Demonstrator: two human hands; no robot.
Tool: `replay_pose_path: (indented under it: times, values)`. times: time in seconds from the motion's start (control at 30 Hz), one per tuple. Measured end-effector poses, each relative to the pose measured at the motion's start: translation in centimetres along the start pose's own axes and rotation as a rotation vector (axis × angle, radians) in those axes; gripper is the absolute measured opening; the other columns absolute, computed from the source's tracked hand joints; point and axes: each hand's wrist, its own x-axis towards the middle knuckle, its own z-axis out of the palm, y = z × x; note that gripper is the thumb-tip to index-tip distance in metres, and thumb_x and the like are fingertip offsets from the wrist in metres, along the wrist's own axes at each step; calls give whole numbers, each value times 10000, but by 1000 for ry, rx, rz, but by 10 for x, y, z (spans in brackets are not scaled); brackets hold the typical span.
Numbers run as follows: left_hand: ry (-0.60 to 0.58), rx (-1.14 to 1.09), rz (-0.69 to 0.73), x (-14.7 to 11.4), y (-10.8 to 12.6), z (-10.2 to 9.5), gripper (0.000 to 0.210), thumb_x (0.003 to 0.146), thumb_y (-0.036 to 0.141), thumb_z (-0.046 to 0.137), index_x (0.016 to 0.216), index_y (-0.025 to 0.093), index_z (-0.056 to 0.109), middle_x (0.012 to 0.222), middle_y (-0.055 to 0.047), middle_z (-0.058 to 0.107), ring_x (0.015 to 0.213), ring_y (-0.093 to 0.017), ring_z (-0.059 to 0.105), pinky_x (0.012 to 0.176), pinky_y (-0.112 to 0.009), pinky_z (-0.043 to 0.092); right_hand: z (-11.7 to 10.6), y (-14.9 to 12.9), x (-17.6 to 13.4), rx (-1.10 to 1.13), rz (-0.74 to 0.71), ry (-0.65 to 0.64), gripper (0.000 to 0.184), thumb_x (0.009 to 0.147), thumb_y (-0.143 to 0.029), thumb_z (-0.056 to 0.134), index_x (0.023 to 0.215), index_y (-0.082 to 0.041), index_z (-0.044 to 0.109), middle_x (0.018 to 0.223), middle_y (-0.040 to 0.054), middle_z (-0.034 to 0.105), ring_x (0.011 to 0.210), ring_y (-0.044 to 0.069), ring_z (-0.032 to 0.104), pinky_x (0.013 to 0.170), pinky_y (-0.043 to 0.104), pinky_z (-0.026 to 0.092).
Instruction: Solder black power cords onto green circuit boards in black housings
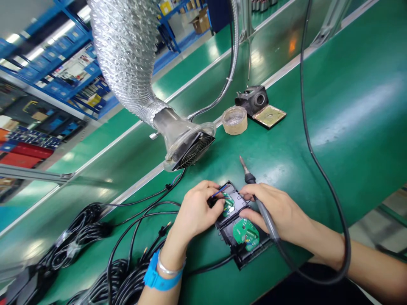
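In the middle lies a black plastic case in two joined halves, each with a green circuit board in it. My left hand closes its thumb and fingers on the case's left edge, beside a blue wire; its fingertips are partly hidden. My right hand carries a soldering iron, tip pointing away and up past the case. Thumb and forefinger of that hand also touch the case's right side. A black cable runs out of the case to the left.
A fume duct ends in a round fan hood above the case. Behind stand an iron holder with a yellow sponge and a roll of tape. Coiled black cables cover the left. The iron's cord loops at right.
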Motion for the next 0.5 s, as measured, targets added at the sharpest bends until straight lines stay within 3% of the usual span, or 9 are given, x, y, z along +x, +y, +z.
replay_pose_path:
  times: [0.13,0.23,0.3,0.4,0.5]
  values:
    - [94,-56,54,-9,11,-25,271,821,381,594,991,182,667,1103,-84,614,1012,-217,591,884,-349,481,0,0,2,-14,3,6,323,844,-247,619,1134,-196,487,909,54,616,814,167,597,744,298,519]
    - [142,-14,30,-40,33,-53,281,915,344,404,956,223,653,907,-58,643,827,-197,612,713,-331,501,0,2,3,-20,10,-3,334,841,-256,631,1136,-192,488,885,50,610,791,163,597,729,292,518]
    - [191,39,-22,-68,51,-65,279,902,278,377,887,287,655,782,-28,642,670,-189,599,551,-322,468,0,4,4,-23,13,-23,338,841,-263,634,1136,-195,485,873,46,605,783,164,596,734,302,518]
    - [78,7,71,-93,72,-61,217,830,299,478,814,395,672,615,21,613,491,-181,539,398,-307,372,-2,2,4,-21,-21,-5,342,832,-257,638,1131,-194,482,894,53,608,816,178,598,749,326,521]
    - [-66,-62,3,-81,80,-35,201,888,303,463,804,327,644,674,33,647,562,-152,587,490,-268,434,-8,-7,1,105,-57,93,317,819,-196,612,1111,-193,488,950,57,620,845,162,606,762,304,528]
